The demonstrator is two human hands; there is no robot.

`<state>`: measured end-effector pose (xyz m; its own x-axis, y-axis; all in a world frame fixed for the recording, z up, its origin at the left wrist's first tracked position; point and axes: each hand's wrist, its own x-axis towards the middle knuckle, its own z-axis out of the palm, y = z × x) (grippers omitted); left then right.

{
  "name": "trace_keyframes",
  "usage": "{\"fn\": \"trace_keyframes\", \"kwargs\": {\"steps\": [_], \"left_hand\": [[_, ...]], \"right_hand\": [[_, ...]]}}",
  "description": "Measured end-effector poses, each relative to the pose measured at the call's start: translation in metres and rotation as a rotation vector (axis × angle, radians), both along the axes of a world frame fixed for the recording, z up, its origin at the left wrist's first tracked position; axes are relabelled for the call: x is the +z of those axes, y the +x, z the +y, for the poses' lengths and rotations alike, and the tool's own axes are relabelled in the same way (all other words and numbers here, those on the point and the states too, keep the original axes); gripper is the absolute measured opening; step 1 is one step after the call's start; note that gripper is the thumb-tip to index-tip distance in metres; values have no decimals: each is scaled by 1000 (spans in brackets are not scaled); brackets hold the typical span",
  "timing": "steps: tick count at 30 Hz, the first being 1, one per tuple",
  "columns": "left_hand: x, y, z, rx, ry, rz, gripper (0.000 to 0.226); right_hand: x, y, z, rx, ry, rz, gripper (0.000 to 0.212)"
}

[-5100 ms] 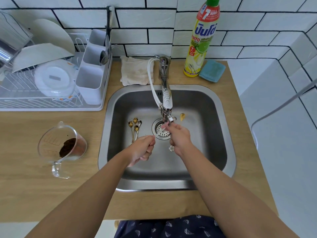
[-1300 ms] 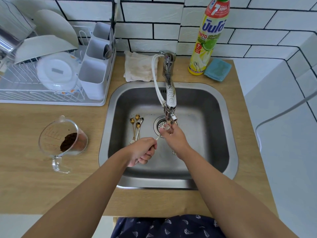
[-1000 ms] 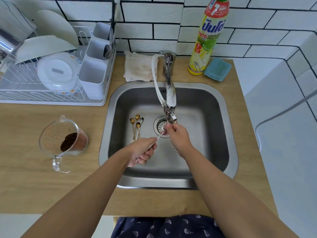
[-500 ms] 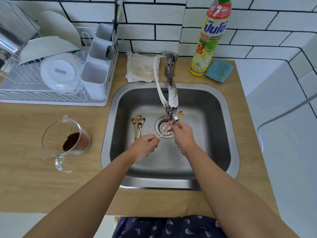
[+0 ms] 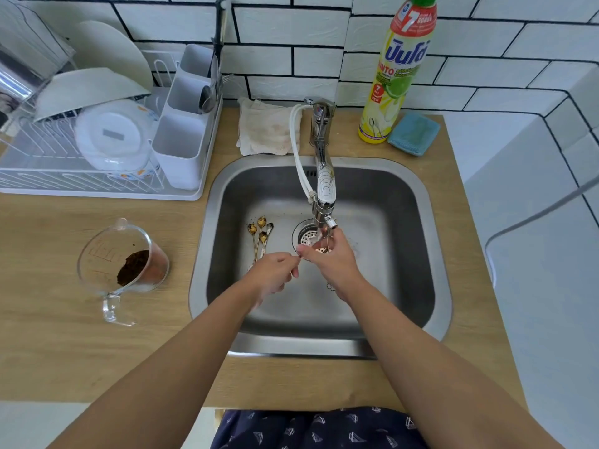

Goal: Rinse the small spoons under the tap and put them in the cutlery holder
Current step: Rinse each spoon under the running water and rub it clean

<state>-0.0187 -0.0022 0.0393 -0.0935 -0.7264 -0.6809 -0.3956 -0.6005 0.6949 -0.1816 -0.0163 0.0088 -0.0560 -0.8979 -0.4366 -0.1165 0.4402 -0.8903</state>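
Observation:
In the steel sink (image 5: 405, 254), both hands hold one small spoon (image 5: 321, 250) under the tap (image 5: 324, 189). My left hand (image 5: 275, 275) pinches its thin handle. My right hand (image 5: 334, 260) has its fingers curled over the coppery bowl, just below the spout. Several gold small spoons (image 5: 261, 234) lie together on the sink floor, left of the drain (image 5: 304, 236). A flower-shaped spoon end (image 5: 330, 285) shows under my right wrist. The white cutlery holder (image 5: 181, 131) stands on the dish rack's right side, with a large spoon in its far compartment.
A glass measuring jug (image 5: 129, 267) with brown grounds stands on the wooden counter, left of the sink. The dish rack (image 5: 81, 186) holds plates and a lid. Behind the sink are a cloth (image 5: 265, 131), a detergent bottle (image 5: 395, 76) and a blue sponge (image 5: 413, 134).
My left hand has come closer to my right hand along the spoon's handle. My right fingers have shifted over the spoon's bowl under the spout. The spoons on the sink floor have not moved.

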Motion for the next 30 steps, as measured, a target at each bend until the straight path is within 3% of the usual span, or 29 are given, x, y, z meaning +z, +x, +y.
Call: {"fn": "trace_keyframes", "kwargs": {"steps": [3, 6, 8, 10, 12, 15, 17, 18, 22, 28, 30], "left_hand": [[-2, 0, 4, -5, 46, 87, 33], [-4, 2, 6, -5, 39, 79, 30], [-7, 5, 9, 2, 35, 85, 29], [-9, 7, 12, 4, 38, 110, 28], [-10, 7, 14, 8, 29, 116, 28], [-12, 4, 10, -16, -37, 50, 30], [-12, 1, 2, -56, -97, 7, 31], [-11, -1, -2, -71, -125, 0, 33], [-7, -8, -25, -40, -176, -11, 43], [-5, -50, -48, 213, -63, 397, 19], [-6, -56, -45, 202, -39, 442, 17]], "right_hand": [[-3, -3, -10, -159, -20, -14, 11], [0, 0, -8, -63, -6, 42, 7], [0, 3, -2, 81, -25, 70, 17], [2, 0, -5, 42, -35, 58, 3], [0, -2, -10, -44, -28, 54, 24], [0, 1, -7, 53, -22, 8, 5], [0, 0, -5, 68, 8, -76, 7], [3, -5, -7, -7, 19, -101, 2], [13, -38, -20, -428, 43, -209, 29], [22, -64, -20, -534, -4, -259, 28], [24, -73, -21, -548, -7, -259, 25]]}}
